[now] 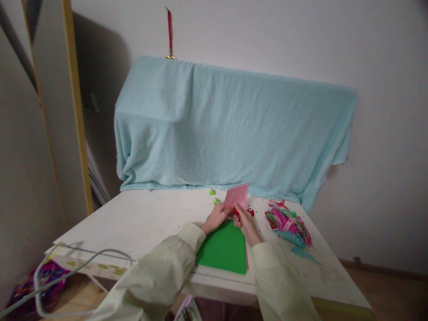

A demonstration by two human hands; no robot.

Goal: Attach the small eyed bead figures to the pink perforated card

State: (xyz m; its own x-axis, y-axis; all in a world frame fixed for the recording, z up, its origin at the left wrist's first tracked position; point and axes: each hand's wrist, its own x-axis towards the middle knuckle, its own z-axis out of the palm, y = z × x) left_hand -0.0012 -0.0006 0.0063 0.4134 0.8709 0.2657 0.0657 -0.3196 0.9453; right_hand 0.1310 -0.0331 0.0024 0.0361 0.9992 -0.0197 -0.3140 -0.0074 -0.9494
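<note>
Over the green sheet (223, 250) on the white table (140, 223), the left hand (217, 217) pinches the pink paper (238, 195) while the right hand (245, 223) grips a red punch (partly hidden), seemingly mid-punching along its edge; steady alignment matters next.

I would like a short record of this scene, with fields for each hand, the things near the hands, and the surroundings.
left hand: left hand holds the pink sheet at its lower edge
right hand: right hand grips a small red tool at the pink sheet
under the hands: green sheet flat on the white table
nearby: two green pieces; pile of coloured paper scraps to the right
behind: light blue cloth draped over something
</note>
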